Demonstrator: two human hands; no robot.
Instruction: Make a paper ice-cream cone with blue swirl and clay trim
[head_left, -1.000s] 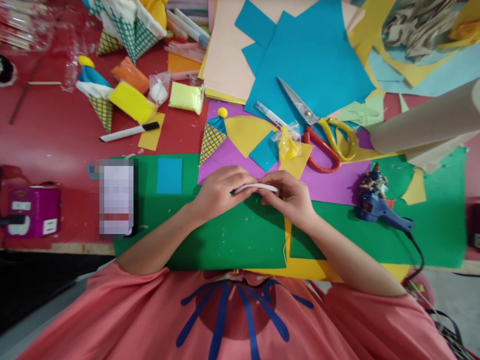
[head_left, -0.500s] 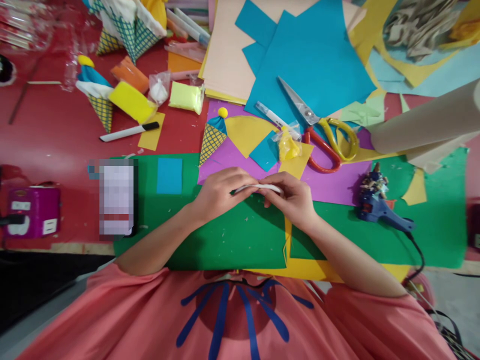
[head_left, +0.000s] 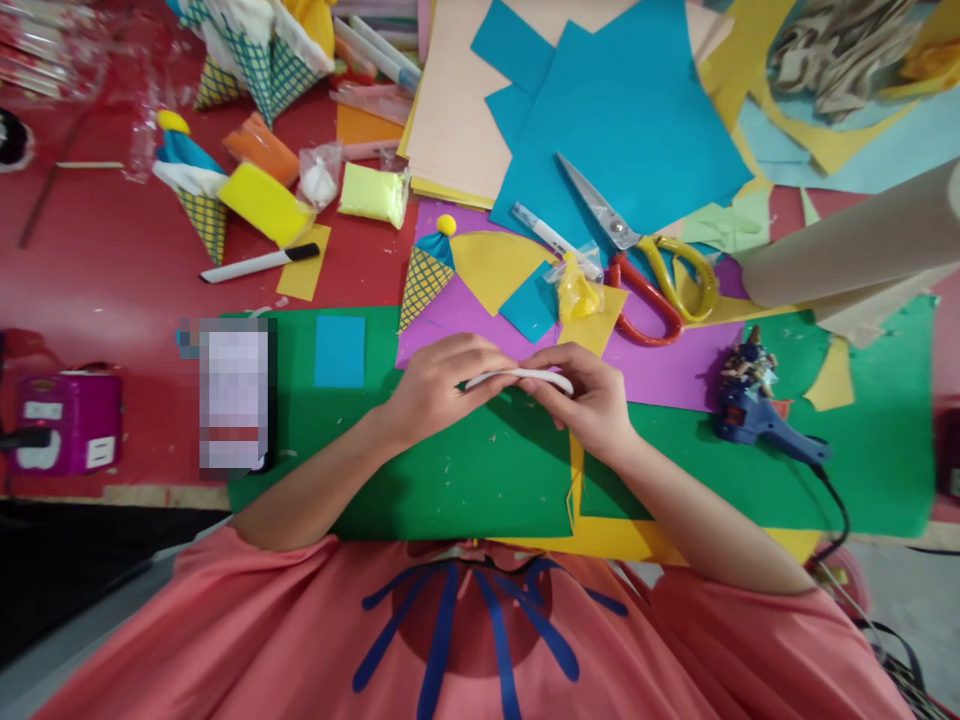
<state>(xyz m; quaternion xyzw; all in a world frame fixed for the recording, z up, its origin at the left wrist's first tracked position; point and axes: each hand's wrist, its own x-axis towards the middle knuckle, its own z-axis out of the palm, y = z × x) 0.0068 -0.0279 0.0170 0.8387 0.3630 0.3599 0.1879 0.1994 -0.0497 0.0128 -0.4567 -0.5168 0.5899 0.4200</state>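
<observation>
A person in a coral top with blue streaks (head_left: 300,640) bends a thin white strip (head_left: 541,375) between two bare hands at a crowded craft surface (head_left: 82,270). The left hand (head_left: 442,385) pinches the strip's left part between thumb and fingers, and the right hand (head_left: 589,395) grips its right part the same way, the two sets of fingertips close together at the middle. The strip arches slightly above the near edge of a purple sheet (head_left: 660,365) and a green sheet (head_left: 465,480). Just beyond the left hand lies a small patterned cone (head_left: 424,285) with a blue top and a yellow ball, beside a yellow fan-shaped piece (head_left: 493,262). Past the right hand, a clear bag of yellow material (head_left: 579,292) sits near a pair of scissors (head_left: 617,230) with one red and one yellow handle, its blades resting on a large blue sheet (head_left: 630,100) at the far side. To the right, a blue glue gun (head_left: 765,418) lies on its side, near a thick pale roll (head_left: 855,235). To the left, a blue square (head_left: 340,352) lies flat on the green sheet near a pixelated upright rectangle (head_left: 233,395); farther off are a black-capped white marker (head_left: 255,265), a yellow packet (head_left: 265,204) and a second cone (head_left: 201,215).
</observation>
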